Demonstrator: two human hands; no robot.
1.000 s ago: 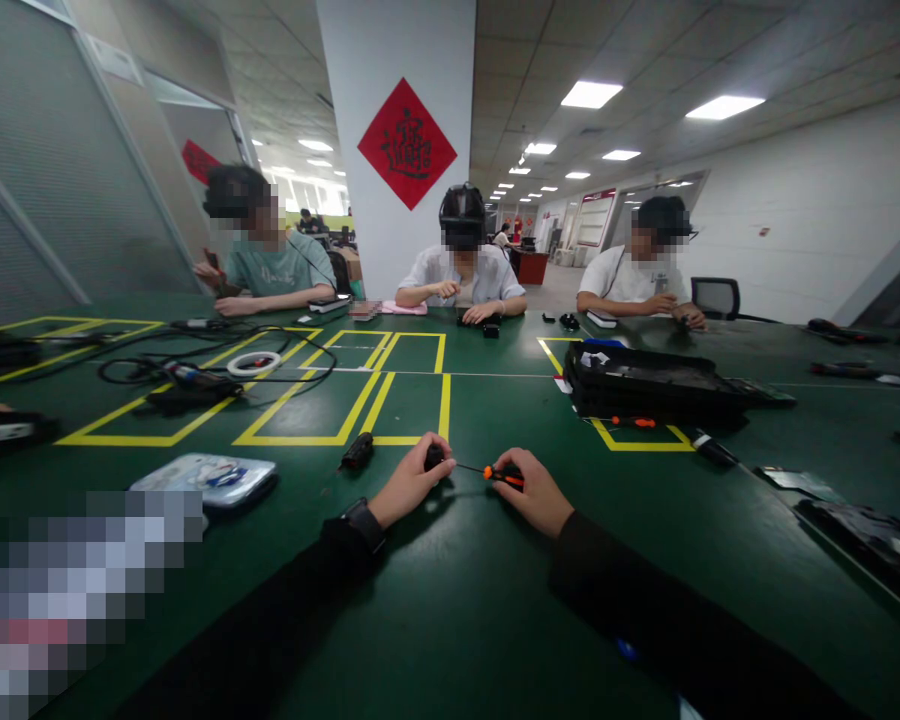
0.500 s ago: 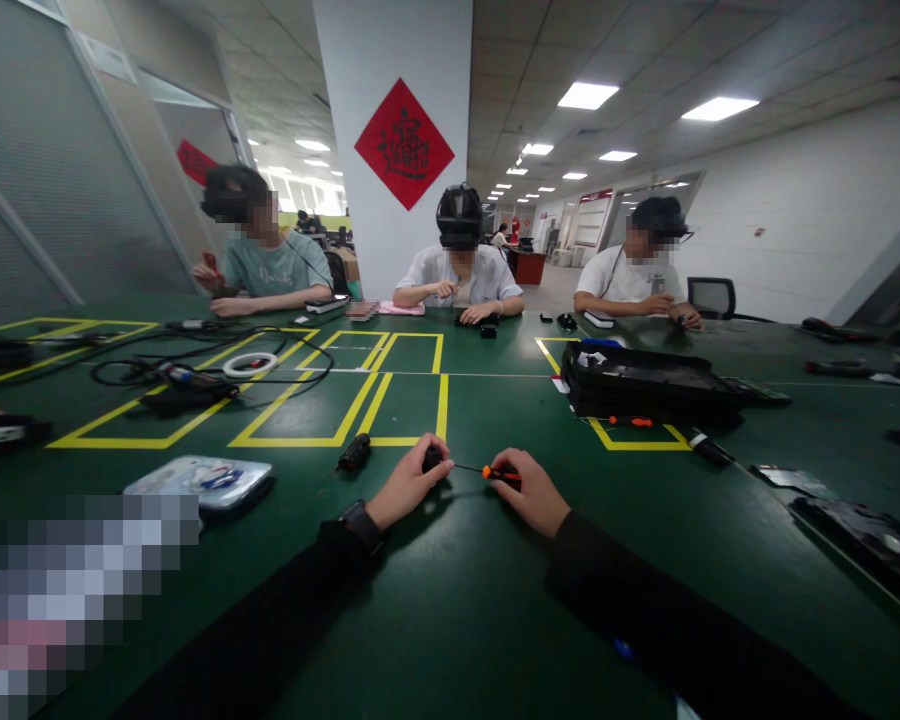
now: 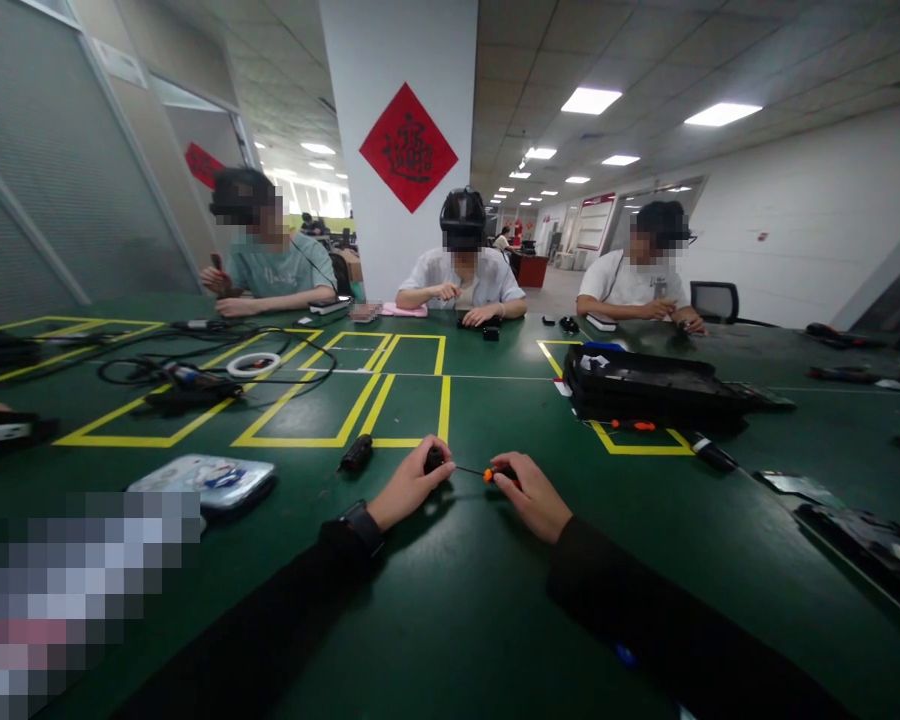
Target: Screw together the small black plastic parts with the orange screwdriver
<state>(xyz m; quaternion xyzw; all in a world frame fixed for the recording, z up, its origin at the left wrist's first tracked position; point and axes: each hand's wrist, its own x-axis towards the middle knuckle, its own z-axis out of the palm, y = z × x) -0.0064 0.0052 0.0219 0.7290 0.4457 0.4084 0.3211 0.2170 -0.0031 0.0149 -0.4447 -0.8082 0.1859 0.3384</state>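
My left hand (image 3: 407, 487), with a dark watch at the wrist, is closed on a small black part (image 3: 434, 459) just above the green table (image 3: 465, 620). My right hand (image 3: 534, 497) grips a screwdriver (image 3: 489, 475) with an orange and black handle. Its thin shaft points left and reaches the black part at my left fingertips; whether the tip sits inside it is too small to tell. Another black piece (image 3: 356, 454) lies on the table, left of my left hand.
A phone in a clear case (image 3: 202, 482) lies to the left, beyond it cables (image 3: 187, 385) and a white ring (image 3: 253, 364). A black casing (image 3: 649, 385) and an orange screwdriver (image 3: 634, 426) are at right. Three people sit across the table.
The whole view has shifted very slightly. Both hands keep the same hold and nearly the same place.
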